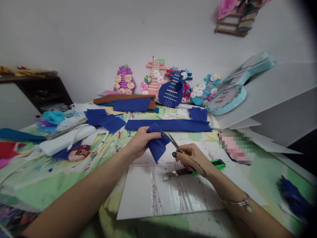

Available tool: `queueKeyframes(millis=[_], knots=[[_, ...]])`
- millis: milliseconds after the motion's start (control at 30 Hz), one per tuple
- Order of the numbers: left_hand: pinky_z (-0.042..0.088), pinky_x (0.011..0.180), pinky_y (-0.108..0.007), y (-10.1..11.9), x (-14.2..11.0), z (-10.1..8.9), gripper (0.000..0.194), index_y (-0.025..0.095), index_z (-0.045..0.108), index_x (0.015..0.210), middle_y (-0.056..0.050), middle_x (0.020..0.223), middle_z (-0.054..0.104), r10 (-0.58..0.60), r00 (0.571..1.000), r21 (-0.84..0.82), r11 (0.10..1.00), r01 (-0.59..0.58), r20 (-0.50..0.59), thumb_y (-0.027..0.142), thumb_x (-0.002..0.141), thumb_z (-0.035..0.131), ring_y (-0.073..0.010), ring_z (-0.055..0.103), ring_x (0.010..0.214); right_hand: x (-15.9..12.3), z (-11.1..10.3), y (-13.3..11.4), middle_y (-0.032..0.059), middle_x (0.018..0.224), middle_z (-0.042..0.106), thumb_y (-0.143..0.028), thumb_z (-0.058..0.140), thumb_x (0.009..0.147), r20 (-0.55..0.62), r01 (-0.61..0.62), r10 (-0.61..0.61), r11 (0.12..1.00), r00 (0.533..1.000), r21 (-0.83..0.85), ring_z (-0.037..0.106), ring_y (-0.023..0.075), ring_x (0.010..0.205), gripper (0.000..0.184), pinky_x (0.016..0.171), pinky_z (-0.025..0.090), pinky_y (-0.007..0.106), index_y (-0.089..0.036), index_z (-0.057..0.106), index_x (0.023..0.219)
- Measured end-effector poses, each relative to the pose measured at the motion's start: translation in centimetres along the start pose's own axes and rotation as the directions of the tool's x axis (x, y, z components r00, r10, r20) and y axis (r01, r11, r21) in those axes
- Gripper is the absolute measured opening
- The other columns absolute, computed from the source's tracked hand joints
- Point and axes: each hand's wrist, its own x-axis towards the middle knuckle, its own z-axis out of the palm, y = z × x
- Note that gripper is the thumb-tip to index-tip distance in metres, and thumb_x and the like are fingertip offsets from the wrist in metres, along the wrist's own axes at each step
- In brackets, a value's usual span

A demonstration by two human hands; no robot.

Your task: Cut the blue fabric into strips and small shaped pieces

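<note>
My left hand (142,142) pinches a small piece of dark blue crepe paper (158,145), thumb on top, held above a white board (138,191). In my right hand (190,155) is a pair of scissors (175,142) with gold-coloured handles. The blades point up and left, their tips close to the paper's right edge; I cannot tell whether they touch it. Under my right hand a green utility knife (219,164) lies on the scored board, its wide blade (175,174) pointing left.
A long blue paper strip (168,125) and more blue pieces (105,119) lie behind my hands. Several decorated paper instruments (170,89) lean on the wall. A white device (66,138) is at left, a partly blurred pink item (235,148) at right.
</note>
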Motion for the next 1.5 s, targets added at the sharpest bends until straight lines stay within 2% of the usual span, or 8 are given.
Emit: queueKeyframes(millis=[367, 567, 933, 1233, 1500], knots=[[0.049, 0.057, -0.024, -0.33, 0.18, -0.34, 0.012, 0.008, 0.065, 0.07, -0.008, 0.067, 0.068, 0.042, 0.998, 0.026, 0.999, -0.043, 0.049, 0.015, 0.061, 0.07, -0.0149, 0.062, 0.058, 0.1, 0.1, 0.19, -0.0066, 0.037, 0.035, -0.047, 0.054, 0.077, -0.029, -0.025, 0.025, 0.999, 0.999, -0.022, 0.031, 0.0052, 0.032, 0.036, 0.032, 0.019, 0.018, -0.014, 0.053, 0.062], [0.048, 0.056, -0.024, -0.25, 0.1, -0.17, 0.012, 0.008, 0.064, 0.067, -0.006, 0.064, 0.066, 0.019, 1.0, 0.024, 1.0, -0.019, 0.008, 0.014, 0.059, 0.071, -0.0136, 0.061, 0.055, 0.25, -0.01, 0.51, -0.0062, 0.037, 0.036, -0.049, 0.055, 0.074, -0.05, -0.034, 0.032, 0.999, 0.998, -0.043, 0.031, 0.0051, 0.032, 0.037, 0.033, 0.02, 0.019, -0.014, 0.053, 0.059], [0.047, 0.055, -0.022, -0.27, 0.1, -0.2, 0.013, 0.008, 0.064, 0.068, -0.006, 0.064, 0.066, 0.005, 1.0, 0.028, 1.0, -0.005, 0.001, 0.014, 0.059, 0.071, -0.0127, 0.06, 0.055, 0.37, -0.08, 0.55, -0.0051, 0.038, 0.036, -0.051, 0.054, 0.074, -0.084, -0.013, -0.002, 0.986, 0.996, -0.168, 0.031, 0.0052, 0.035, 0.041, 0.037, 0.018, 0.021, -0.013, 0.055, 0.057], [0.047, 0.057, -0.023, -0.23, 0.08, -0.2, 0.014, 0.009, 0.063, 0.067, -0.005, 0.063, 0.066, -0.01, 1.0, 0.029, 1.0, 0.011, -0.012, 0.015, 0.058, 0.072, -0.0129, 0.06, 0.056, 0.49, -0.03, 0.75, -0.0037, 0.037, 0.039, -0.053, 0.054, 0.073, -0.102, -0.022, 0.002, 0.982, 0.995, -0.189, 0.03, 0.0055, 0.035, 0.043, 0.037, 0.018, 0.022, -0.013, 0.056, 0.056], [0.048, 0.057, -0.023, -0.12, -0.02, -0.13, 0.014, 0.009, 0.064, 0.068, -0.005, 0.064, 0.066, -0.015, 1.0, 0.017, 1.0, 0.015, -0.003, 0.015, 0.058, 0.072, -0.0131, 0.06, 0.056, 0.41, -0.02, 0.62, -0.004, 0.037, 0.037, -0.055, 0.056, 0.07, -0.128, -0.031, 0.004, 0.976, 0.992, -0.214, 0.029, 0.0054, 0.034, 0.046, 0.036, 0.017, 0.021, -0.015, 0.049, 0.05]])
